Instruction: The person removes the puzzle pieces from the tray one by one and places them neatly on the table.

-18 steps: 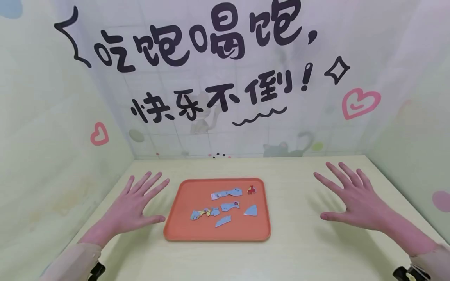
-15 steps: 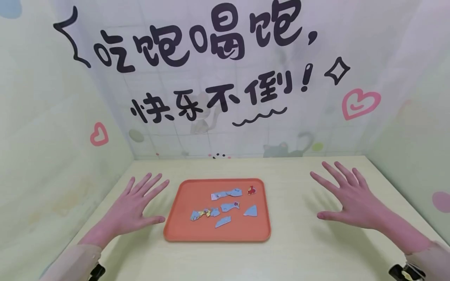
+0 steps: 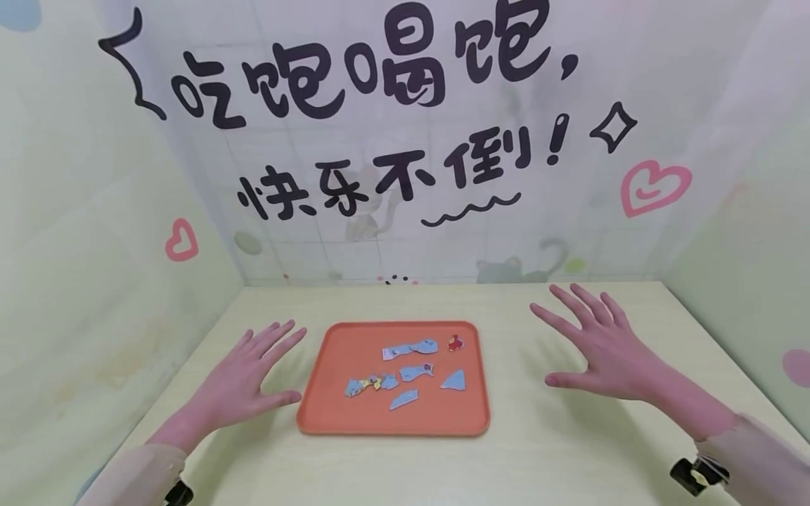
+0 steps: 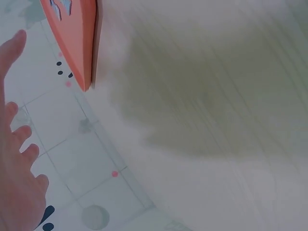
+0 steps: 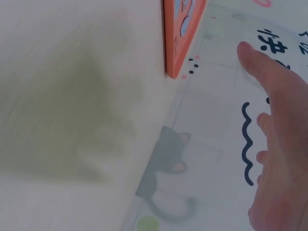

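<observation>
An orange tray (image 3: pixel 354 416) lies on the table in the middle of the head view. Scattered on it are several flat, light blue puzzle-like pieces, among them a triangular piece (image 3: pixel 453 380), a slanted piece (image 3: pixel 403 400) and a small red piece (image 3: pixel 455 342) at the upper right. My left hand (image 3: pixel 243 379) hovers left of the tray, fingers spread, thumb tip close to the rim. To the right of the tray my right hand (image 3: pixel 601 355) hangs over the table with fingers extended. Both hands hold nothing.
The pale wooden table (image 3: pixel 405 467) runs back to a white printed cloth (image 3: pixel 304 263) with large black characters. Cloth walls rise at left and right. Dark straps with devices (image 3: pixel 699 474) sit on both sleeved wrists.
My right hand has moved left, nearer the tray. The left hand has tilted slightly, staying about where it was. The pieces lie unchanged on the tray.
</observation>
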A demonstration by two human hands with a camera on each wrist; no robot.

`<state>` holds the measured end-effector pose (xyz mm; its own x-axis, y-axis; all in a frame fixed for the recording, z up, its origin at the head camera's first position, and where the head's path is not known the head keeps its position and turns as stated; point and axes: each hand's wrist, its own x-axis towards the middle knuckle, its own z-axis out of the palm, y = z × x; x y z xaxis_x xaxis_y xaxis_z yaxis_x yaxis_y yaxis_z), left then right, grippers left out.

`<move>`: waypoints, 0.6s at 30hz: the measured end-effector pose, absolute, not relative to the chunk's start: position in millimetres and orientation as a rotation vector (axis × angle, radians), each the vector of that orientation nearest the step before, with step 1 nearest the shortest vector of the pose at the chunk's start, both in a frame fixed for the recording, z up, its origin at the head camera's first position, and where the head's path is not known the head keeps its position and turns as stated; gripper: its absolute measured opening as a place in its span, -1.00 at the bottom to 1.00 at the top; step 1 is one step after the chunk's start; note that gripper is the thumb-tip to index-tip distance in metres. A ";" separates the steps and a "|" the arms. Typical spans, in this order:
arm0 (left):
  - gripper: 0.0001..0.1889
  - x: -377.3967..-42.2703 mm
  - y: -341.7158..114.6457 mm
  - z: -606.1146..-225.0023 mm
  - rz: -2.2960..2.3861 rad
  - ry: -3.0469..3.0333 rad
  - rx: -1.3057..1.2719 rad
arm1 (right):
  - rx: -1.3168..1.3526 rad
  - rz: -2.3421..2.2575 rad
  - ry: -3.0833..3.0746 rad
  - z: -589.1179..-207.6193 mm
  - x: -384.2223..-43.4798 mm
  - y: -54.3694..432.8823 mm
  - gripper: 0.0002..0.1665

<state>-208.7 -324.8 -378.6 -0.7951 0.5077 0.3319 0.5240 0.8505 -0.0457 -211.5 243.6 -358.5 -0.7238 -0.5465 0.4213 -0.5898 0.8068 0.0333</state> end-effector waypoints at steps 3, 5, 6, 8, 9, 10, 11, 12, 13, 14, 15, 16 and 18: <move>0.02 -207.3 -323.6 -382.1 -0.083 -2.698 -0.775 | 0.872 0.141 -2.576 -361.2 -213.6 238.0 0.16; 0.02 -205.9 -322.0 -384.5 -0.084 -2.687 -0.782 | 0.879 0.136 -2.573 -363.3 -214.7 235.1 0.16; 0.02 -205.1 -321.0 -385.7 -0.086 -2.681 -0.783 | 0.882 0.130 -2.571 -364.3 -215.3 233.8 0.16; 0.02 -203.3 -318.9 -387.9 -0.112 -2.682 -0.783 | 0.889 0.125 -2.565 -366.3 -216.0 231.5 0.17; 0.02 -202.2 -317.7 -389.0 -0.129 -2.685 -0.782 | 0.893 0.124 -2.562 -367.3 -216.2 230.4 0.17; 0.02 -201.0 -316.7 -390.3 -0.149 -2.688 -0.778 | 0.897 0.124 -2.561 -368.3 -216.4 229.3 0.17; 0.02 -199.5 -315.6 -391.4 -0.171 -2.701 -0.773 | 0.902 0.123 -2.560 -369.2 -216.5 228.2 0.17; 0.01 -198.3 -314.6 -392.8 -0.196 -2.717 -0.768 | 0.906 0.119 -2.561 -370.2 -216.7 227.3 0.17; 0.01 -197.0 -313.6 -394.2 -0.225 -2.736 -0.762 | 0.911 0.120 -2.560 -371.1 -216.9 226.4 0.17; 0.01 -195.8 -312.7 -396.0 -0.247 -2.752 -0.753 | 0.916 0.119 -2.558 -371.9 -217.2 225.4 0.17; 0.00 -194.6 -311.8 -397.7 -0.266 -2.770 -0.744 | 0.920 0.114 -2.555 -372.6 -217.8 224.5 0.18; -0.01 -193.6 -310.9 -399.6 -0.285 -2.788 -0.733 | 0.925 0.111 -2.551 -373.1 -218.7 223.6 0.18; -0.01 -191.8 -309.3 -402.9 -0.318 -2.819 -0.713 | 0.934 0.103 -2.542 -373.8 -220.6 221.3 0.18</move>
<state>-191.8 -309.3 -402.9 -0.8592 0.4411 0.2591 0.4878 0.8591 0.1549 -220.6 221.3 -373.8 -0.6818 -0.6010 0.4170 -0.6328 0.7706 0.0760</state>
